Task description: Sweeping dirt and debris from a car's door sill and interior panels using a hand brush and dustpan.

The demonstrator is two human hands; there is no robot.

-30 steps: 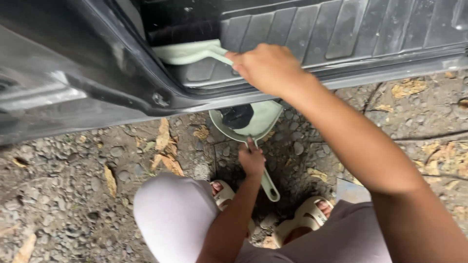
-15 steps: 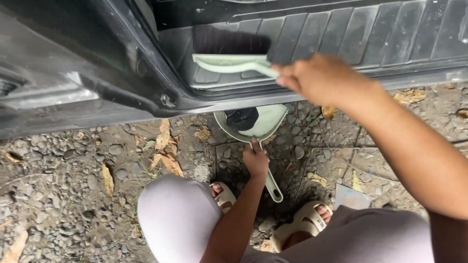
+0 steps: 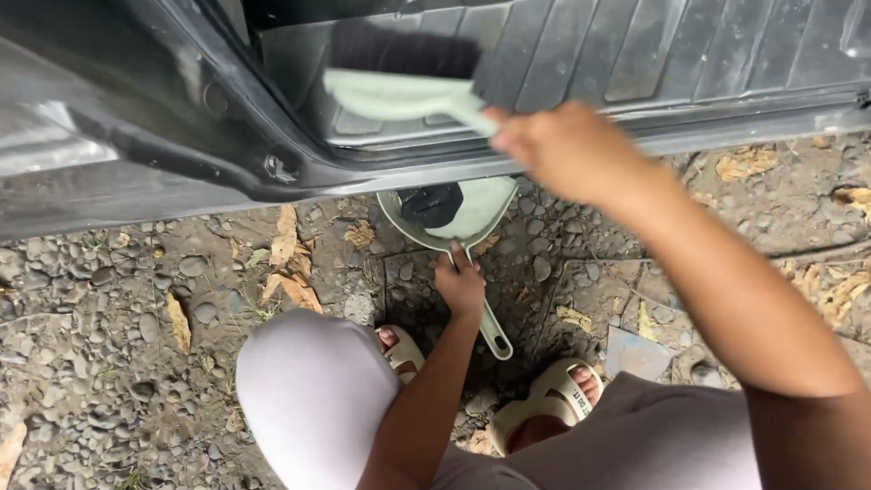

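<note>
A: Nearest: knees bent in pale trousers, beige sandals [image 3: 553,399] on gravel ground [image 3: 109,363] strewn with dry leaves.

B: Left hand [image 3: 460,286]?

A: Clenched on the handle of the pale green dustpan [image 3: 472,213]. Pan held under the door sill [image 3: 381,177], mouth facing the car, dark debris in its left part.

B: Right hand [image 3: 567,150]?

A: Blurred; closed around the handle of the pale green brush [image 3: 399,91]. Dark bristles resting on the ribbed grey floor mat [image 3: 653,54], farther in and left of the hand.

B: Advice for the sweep?

A: Probably best with short strokes toward the sill, directly above the pan. Pan edge tight against the sill, level, to avoid spilling the load.
</note>
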